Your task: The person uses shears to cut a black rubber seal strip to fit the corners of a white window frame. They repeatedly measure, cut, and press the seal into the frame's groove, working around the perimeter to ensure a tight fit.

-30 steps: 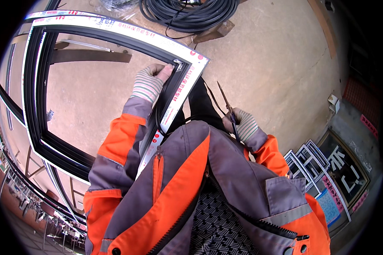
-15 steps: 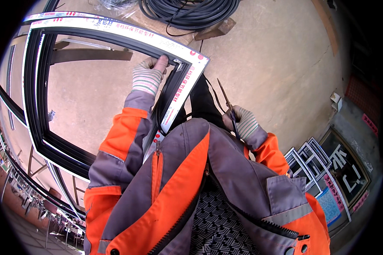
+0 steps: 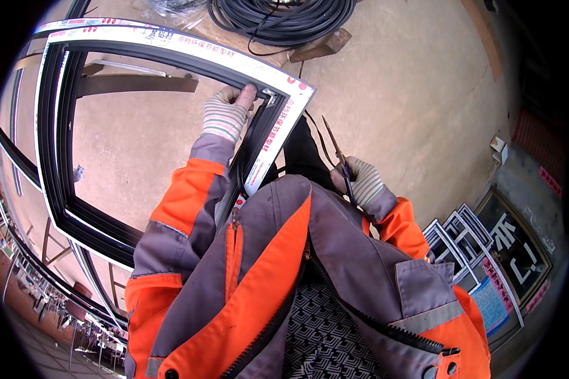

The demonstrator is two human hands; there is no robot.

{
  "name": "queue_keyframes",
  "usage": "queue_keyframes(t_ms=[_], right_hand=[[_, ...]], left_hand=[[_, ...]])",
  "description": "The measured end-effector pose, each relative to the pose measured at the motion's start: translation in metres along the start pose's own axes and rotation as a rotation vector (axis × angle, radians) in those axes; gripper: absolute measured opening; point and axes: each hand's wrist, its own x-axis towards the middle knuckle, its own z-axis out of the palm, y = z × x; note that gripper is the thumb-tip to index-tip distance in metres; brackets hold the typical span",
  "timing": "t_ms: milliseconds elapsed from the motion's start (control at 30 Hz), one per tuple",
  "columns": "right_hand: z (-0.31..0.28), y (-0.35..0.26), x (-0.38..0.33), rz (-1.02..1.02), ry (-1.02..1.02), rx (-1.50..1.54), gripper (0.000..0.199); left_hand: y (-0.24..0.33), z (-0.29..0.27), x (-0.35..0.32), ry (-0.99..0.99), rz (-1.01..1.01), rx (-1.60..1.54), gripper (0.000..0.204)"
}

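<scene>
A window frame [image 3: 121, 38] with black inner grooves and white film with red print lies to the left, one corner in front of my knees. My left hand [image 3: 226, 114], in a striped glove with a bare thumb, grips its inner edge beside that corner, thumb pressed on top. A thin black rubber strip [image 3: 241, 165] runs along the near side of this corner, below my hand; whether my fingers also pinch it is hidden. My right hand [image 3: 359, 180], gloved alike, is closed round scissors [image 3: 339, 150] by my right knee, blades pointing up and away.
A coil of black rubber strip [image 3: 284, 24] rests on wooden boards [image 3: 322, 45] at the far side. Small white frames [image 3: 452, 246] and a dark sign panel [image 3: 515, 243] stand at right. More long profiles [image 3: 16, 158] lie at left. Bare floor [image 3: 417, 95] spreads ahead right.
The frame's near corner has shifted slightly to the right, and my left hand has moved right with it. My right hand and the scissors stay in place.
</scene>
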Motion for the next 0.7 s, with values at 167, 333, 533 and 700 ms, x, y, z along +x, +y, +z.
queue_keyframes(t_ms=[167,333,533,700], right_hand=[[0.001,0.0,0.0,0.016,-0.016,0.015,0.032],[0.001,0.01,0.001,-0.01,-0.017,0.007,0.032],[0.002,0.009,0.0,0.014,-0.018,0.024,0.032],[0.003,0.002,-0.001,0.003,-0.004,0.04,0.031]], left_hand=[[0.002,0.001,0.0,-0.082,-0.083,-0.032,0.035],[0.008,0.0,-0.003,-0.124,-0.092,-0.004,0.033],[0.01,0.002,-0.005,-0.149,-0.035,-0.033,0.041],[0.005,-0.004,0.003,-0.199,-0.064,0.038,0.04]])
